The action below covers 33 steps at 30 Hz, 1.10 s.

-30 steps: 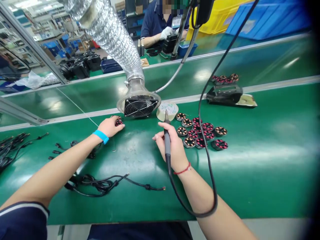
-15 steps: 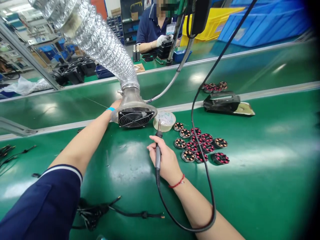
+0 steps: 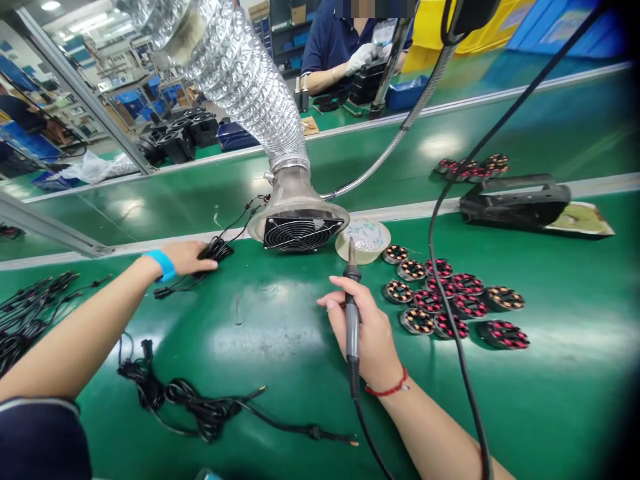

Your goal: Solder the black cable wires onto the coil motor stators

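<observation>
My right hand (image 3: 367,330) is wrapped round a soldering iron (image 3: 351,300), tip pointing up toward a round solder pad (image 3: 363,239). Its black cord (image 3: 450,313) loops over my forearm. My left hand (image 3: 187,257), with a blue wristband, is closed on a bundle of black wires (image 3: 213,252) left of the fume fan (image 3: 297,231). Several round motor stators (image 3: 450,300) with red and copper windings lie to the right of the iron.
A silver flexible duct (image 3: 240,73) runs up from the fan. More black cables (image 3: 200,407) lie near the front edge, others at far left (image 3: 30,307). A black iron stand (image 3: 515,203) sits at right. A gloved co-worker (image 3: 360,57) works across the belt.
My left hand came back from behind the fan and now grips a wire bundle left of it. The right hand with the iron stayed roughly in place; the view shifted.
</observation>
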### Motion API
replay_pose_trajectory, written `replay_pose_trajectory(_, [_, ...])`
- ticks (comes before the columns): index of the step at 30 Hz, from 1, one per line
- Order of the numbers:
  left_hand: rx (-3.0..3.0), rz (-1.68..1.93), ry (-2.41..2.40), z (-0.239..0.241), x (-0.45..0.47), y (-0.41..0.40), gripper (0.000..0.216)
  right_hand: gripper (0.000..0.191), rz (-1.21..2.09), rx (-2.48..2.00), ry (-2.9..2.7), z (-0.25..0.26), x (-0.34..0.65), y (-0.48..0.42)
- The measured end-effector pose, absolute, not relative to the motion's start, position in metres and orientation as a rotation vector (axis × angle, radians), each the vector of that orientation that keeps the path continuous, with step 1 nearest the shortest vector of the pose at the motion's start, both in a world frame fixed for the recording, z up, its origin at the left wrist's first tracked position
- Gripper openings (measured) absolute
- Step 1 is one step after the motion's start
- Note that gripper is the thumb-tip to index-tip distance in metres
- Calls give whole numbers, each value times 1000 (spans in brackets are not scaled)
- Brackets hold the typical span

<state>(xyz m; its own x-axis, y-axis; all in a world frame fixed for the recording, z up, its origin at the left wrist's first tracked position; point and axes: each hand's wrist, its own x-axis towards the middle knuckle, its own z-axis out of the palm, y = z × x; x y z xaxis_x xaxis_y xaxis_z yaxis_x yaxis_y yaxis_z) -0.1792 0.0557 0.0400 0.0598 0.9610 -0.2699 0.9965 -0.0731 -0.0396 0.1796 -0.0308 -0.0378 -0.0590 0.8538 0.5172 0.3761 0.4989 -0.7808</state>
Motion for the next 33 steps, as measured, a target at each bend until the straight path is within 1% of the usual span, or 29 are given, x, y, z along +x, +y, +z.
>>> replay_pose_trajectory(2, [2189, -438, 1998, 34, -167, 38, 46, 29, 557, -1065, -1649, -39, 179, -31])
replay_pose_trajectory(5, [2193, -604, 1993, 36, -154, 40, 36, 29, 565, -1082, -1646, -43, 182, -29])
replay_pose_trajectory(7, [2194, -673, 2055, 50, -158, 55, 33, 28, 566, -1097, -1626, -45, 185, -27])
replay_pose_trajectory(9, [2212, -669, 2204, 75, -173, 71, 36, 28, 573, -1118, -1586, -47, 188, -25])
replay_pose_trajectory(11, [2239, -553, 2521, 108, -194, 83, 47, 28, 586, -1143, -1550, -48, 190, -23])
replay_pose_trajectory(13, [2276, -245, 2769, 141, -214, 89, 60, 29, 599, -1161, -1538, -49, 191, -21])
replay_pose_trajectory(15, [2143, 9, 2953, 166, -228, 89, 68, 29, 603, -1164, -1542, -49, 191, -21])
replay_pose_trajectory(16, [2056, 37, 2971, 174, -230, 87, 68, 29, 601, -1162, -1544, -49, 191, -21])
replay_pose_trajectory(18, [1959, -82, 2841, 178, -226, 78, 62, 28, 592, -1141, -1545, -47, 190, -22])
replay_pose_trajectory(20, [1977, -269, 2547, 164, -211, 62, 52, 28, 583, -1115, -1550, -45, 190, -24])
replay_pose_trajectory(22, [2057, -389, 2168, 136, -188, 37, 41, 27, 584, -1099, -1561, -43, 188, -26])
replay_pose_trajectory(25, [2135, -486, 1707, 83, -146, -7, 38, 30, 654, -1096, -1606, -41, 185, -32])
replay_pose_trajectory(29, [2223, -468, 1413, 33, -84, -46, 38, 43, 832, -1103, -1765, -39, 176, -42])
replay_pose_trajectory(31, [2226, -431, 1312, 21, -57, -51, 38, 50, 921, -1062, -1850, -38, 171, -47])
replay_pose_trajectory(33, [2178, -329, 1213, 15, -36, -48, 37, 49, 969, -1005, -1894, -38, 168, -51])
